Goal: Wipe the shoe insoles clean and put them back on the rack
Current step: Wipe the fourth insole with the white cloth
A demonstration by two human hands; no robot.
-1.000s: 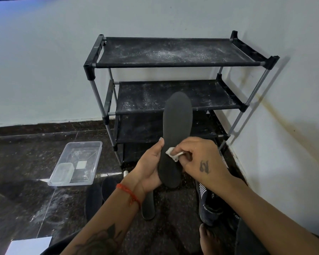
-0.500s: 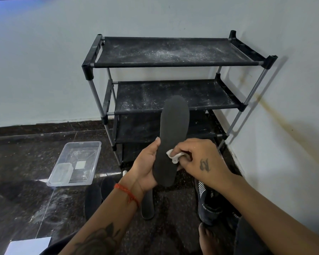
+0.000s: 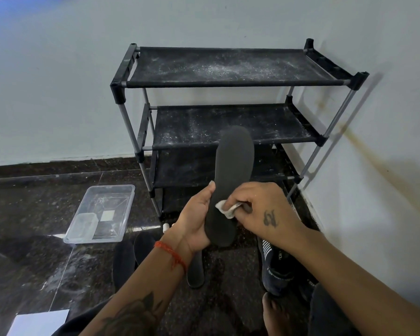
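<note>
I hold a black insole [image 3: 232, 170] upright in front of the rack. My left hand [image 3: 195, 220] grips its lower left edge, thumb along the side. My right hand [image 3: 260, 210] pinches a small white wipe [image 3: 224, 208] and presses it against the insole's lower middle. The black shoe rack [image 3: 228, 81] stands against the wall, its dusty shelves bare. Other black insoles [image 3: 124, 263] lie on the dark floor below my hands, one [image 3: 195, 270] partly hidden by my left wrist.
A clear plastic tub [image 3: 101, 214] sits on the floor to the left. A dark shoe with white stripes [image 3: 274, 267] lies at the right near the wall. A white sheet [image 3: 38, 322] is at the bottom left. My bare toes [image 3: 275, 309] show at the bottom.
The insole has shifted slightly left and down and tilted a little in my left hand. My right hand with the wipe stays on its lower part.
</note>
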